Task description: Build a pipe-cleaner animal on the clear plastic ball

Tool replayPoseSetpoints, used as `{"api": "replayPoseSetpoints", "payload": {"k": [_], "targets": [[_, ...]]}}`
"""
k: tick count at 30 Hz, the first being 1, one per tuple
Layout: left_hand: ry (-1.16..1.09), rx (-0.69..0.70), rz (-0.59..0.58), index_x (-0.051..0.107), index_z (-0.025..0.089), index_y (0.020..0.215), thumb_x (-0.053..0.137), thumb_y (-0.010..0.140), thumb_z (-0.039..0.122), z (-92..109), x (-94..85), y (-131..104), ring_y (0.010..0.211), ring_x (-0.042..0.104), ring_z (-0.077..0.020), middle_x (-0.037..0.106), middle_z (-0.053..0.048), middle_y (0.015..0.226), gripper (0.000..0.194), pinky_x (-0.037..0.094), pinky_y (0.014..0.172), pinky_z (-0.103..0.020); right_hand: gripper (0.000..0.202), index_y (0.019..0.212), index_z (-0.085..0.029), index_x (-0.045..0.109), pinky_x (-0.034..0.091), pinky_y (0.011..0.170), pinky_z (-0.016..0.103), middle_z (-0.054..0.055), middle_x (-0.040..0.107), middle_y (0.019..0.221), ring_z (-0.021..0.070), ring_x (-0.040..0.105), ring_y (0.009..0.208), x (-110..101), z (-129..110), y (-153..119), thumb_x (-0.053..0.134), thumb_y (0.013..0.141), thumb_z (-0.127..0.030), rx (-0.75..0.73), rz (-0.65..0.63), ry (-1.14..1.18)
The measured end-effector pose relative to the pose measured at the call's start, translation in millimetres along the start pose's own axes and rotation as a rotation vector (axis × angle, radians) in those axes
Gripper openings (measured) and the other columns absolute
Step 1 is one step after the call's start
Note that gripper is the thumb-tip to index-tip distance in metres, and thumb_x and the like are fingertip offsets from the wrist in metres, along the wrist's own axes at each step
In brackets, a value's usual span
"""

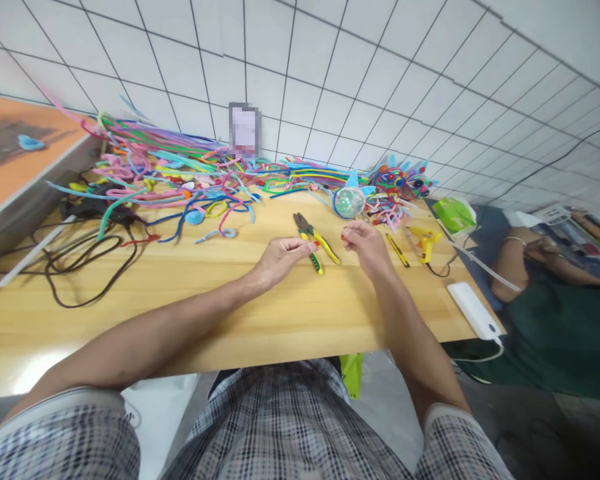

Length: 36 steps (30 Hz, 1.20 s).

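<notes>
My left hand (pixel 287 259) is closed in a pinch, and a small red piece (pixel 317 244) shows at its fingertips. My right hand (pixel 369 245) is also pinched, with a tiny red bit (pixel 343 237) at its fingertips. Both are too small to name. Between the hands, a pair of pliers (pixel 320 241) with yellow and green handles lies on the table, its jaws pointing away; my left fingertips are over one handle. Beyond my right hand stands a clear ball-shaped craft piece (pixel 349 202) with light-blue points. A yellow cutter (pixel 398 251) lies right of that hand.
Many coloured pipe cleaners (pixel 180 167) lie heaped along the wall. A phone (pixel 245 130) leans there. A yellow glue gun (pixel 425 243), a white power bank (pixel 473 310) and a colourful pipe-cleaner figure (pixel 403 180) are at right. Black cable (pixel 87 267) coils at left. Another person's arm (pixel 513 263) is at right.
</notes>
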<state>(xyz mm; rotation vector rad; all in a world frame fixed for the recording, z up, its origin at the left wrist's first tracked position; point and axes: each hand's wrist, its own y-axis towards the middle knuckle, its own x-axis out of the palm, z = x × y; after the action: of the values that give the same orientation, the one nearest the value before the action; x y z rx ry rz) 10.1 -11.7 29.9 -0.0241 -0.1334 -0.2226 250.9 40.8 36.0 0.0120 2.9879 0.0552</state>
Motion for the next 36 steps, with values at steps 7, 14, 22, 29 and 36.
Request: {"api": "replayPoseSetpoints", "payload": {"k": [7,14,22,29,36], "targets": [[-0.149,-0.06,0.1,0.078,0.019,0.073,0.087,0.075,0.052,-13,-1.6,10,0.06,0.048,-0.0114,0.057,0.003,0.061,0.034,0.038,0.06,-0.026,0.021,0.086,-0.021,0.076,0.056,0.094,0.05,0.011,0.079,0.097,0.0261,0.069,0.084,-71,23,0,0.078,0.076,-0.04,-0.126,0.295,-0.707],[-0.25,-0.029,0.172,0.082,0.018,0.08,0.094,0.068,0.05,-10,-1.9,10,0.069,0.055,-0.0123,0.068,0.001,0.07,0.036,0.046,0.07,-0.025,0.032,0.109,-0.025,0.079,0.057,0.093,0.04,0.005,0.084,0.106,0.0235,0.076,0.097,29,2,-44,0.08,0.088,-0.05,-0.115,-0.245,-0.225],[-0.343,-0.004,0.251,0.078,0.016,0.091,0.095,0.069,0.049,-2,-5.7,14,0.061,0.061,-0.0094,0.069,0.002,0.071,0.044,0.044,0.058,-0.022,0.024,0.092,-0.024,0.074,0.052,0.077,0.031,-0.002,0.076,0.083,0.0161,0.067,0.075,66,12,-44,0.08,0.083,-0.046,-0.045,-0.276,-0.06],[-0.332,0.029,0.307,0.071,0.018,0.095,0.094,0.067,0.046,5,-18.2,23,0.069,0.072,-0.0123,0.077,-0.001,0.089,0.045,0.053,0.061,-0.023,0.023,0.083,-0.025,0.069,0.048,0.066,0.028,-0.003,0.069,0.072,0.0147,0.059,0.067,60,22,-32,0.079,0.081,-0.046,-0.008,-0.172,-0.017],[-0.166,-0.011,0.24,0.07,0.019,0.103,0.089,0.068,0.041,-22,-24.3,30,0.063,0.063,-0.0115,0.07,0.002,0.078,0.045,0.049,0.059,-0.023,0.038,0.084,-0.027,0.062,0.053,0.067,0.029,-0.003,0.067,0.074,0.0149,0.064,0.068,48,28,-14,0.083,0.078,-0.058,-0.009,0.025,0.168]]}}
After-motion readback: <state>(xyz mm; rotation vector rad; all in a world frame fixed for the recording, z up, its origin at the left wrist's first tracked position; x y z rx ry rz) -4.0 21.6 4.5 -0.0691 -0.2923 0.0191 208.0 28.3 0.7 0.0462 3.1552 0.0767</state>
